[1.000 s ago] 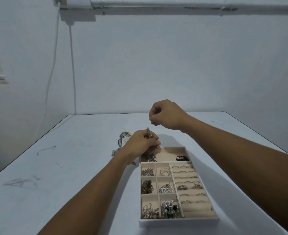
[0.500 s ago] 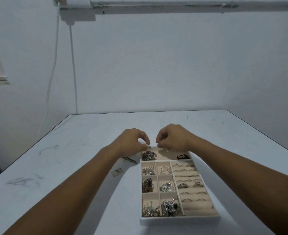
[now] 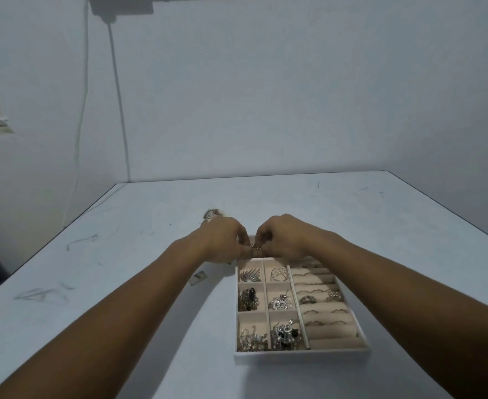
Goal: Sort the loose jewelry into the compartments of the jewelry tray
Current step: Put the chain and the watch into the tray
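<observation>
step: a small piece [image 3: 255,246] is pinched by both hands, left hand [image 3: 225,240] and right hand [image 3: 283,237] brought together, above the tray's [image 3: 300,355] far end | advice: it should be lowered into a far compartment before release | pending: loose jewelry [image 3: 212,214] lies beyond the tray's far-left corner

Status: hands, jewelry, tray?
Left hand, right hand: both pinch one small gold-coloured piece over far end of white, beige-lined jewelry tray. Silver loose jewelry on table beyond left hand. Nothing in the way.
</observation>
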